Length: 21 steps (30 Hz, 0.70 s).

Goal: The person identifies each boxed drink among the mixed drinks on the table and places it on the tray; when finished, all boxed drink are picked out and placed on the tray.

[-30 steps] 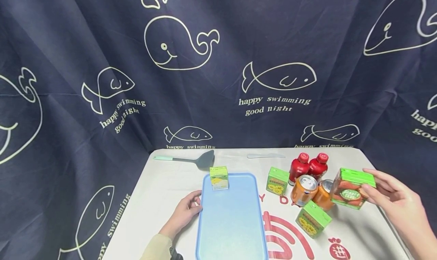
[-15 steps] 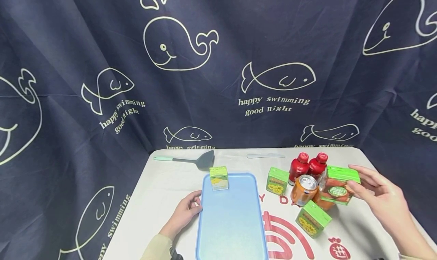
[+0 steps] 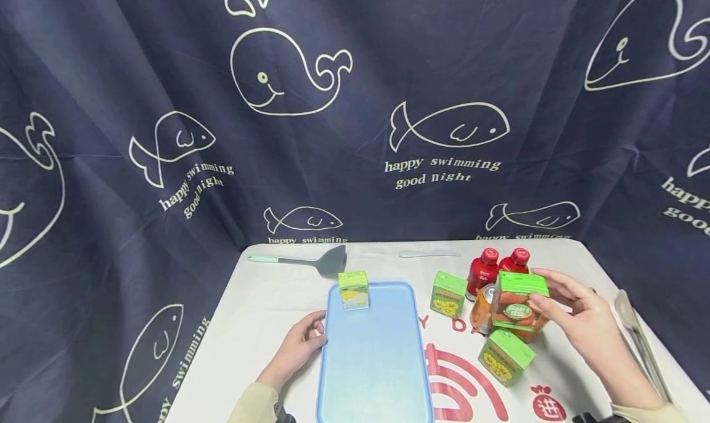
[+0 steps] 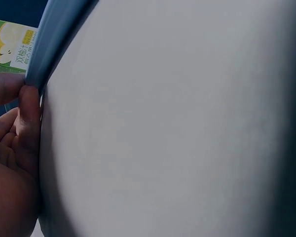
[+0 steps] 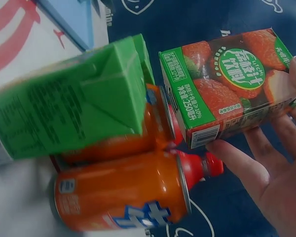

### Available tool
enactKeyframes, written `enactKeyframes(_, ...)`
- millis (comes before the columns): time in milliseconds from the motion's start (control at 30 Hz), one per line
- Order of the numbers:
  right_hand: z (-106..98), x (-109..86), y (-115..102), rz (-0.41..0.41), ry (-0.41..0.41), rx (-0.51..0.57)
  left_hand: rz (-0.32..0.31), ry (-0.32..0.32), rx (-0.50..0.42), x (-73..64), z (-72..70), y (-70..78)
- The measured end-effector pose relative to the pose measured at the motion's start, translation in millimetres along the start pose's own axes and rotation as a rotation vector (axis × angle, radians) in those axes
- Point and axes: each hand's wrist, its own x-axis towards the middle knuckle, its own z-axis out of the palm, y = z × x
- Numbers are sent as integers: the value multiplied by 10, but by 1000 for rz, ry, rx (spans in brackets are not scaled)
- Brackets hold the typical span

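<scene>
My right hand [image 3: 574, 318] grips a green-topped lychee juice carton [image 3: 518, 303] between thumb and fingers. The carton hangs in front of the orange soda cans [image 5: 123, 190], overlapping them in the head view. In the right wrist view its lychee-printed face [image 5: 232, 79] shows above the fingers. My left hand [image 3: 296, 349] is at the left edge of the blue tray [image 3: 374, 361]; in the left wrist view its fingers [image 4: 27, 118] pinch the tray's rim [image 4: 54, 42]. On the tray's far left corner stands a small yellow-green juice carton [image 3: 354, 290].
Two red bottles [image 3: 482, 274] stand behind the cans. Green juice cartons stand left of the cans [image 3: 448, 295] and in front of them [image 3: 505, 357]. A spatula [image 3: 330, 261] and a pale knife [image 3: 429, 254] lie at the back. Metal utensils [image 3: 643, 343] lie along the right edge.
My right hand has carried the lychee carton leftward across the cans, uncovering the metal utensils at the right edge. My left hand keeps its place at the tray.
</scene>
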Motion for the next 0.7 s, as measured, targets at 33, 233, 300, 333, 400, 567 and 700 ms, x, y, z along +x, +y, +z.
enactKeyframes(33,27,2,-1,-3,0,-16,0,0,0,-1,-1,-1)
enactKeyframes(233,163,19,11,-16,-6,-19,-4,-2,8,-7,-3,-4)
enactKeyframes(300,200,26,8,-12,-9,-17,-3,-1,11,-8,-4,-3)
enactKeyframes(333,216,28,4,-7,-11,-17,-3,0,13,-9,-5,-2)
enactKeyframes(400,246,31,-4,5,-14,-14,-2,0,16,-10,-6,2)
enactKeyframes(567,307,31,-9,23,-19,-1,-1,-2,23,-6,-2,6)
enactKeyframes(700,357,21,-10,34,-19,-5,0,1,28,3,6,-2)
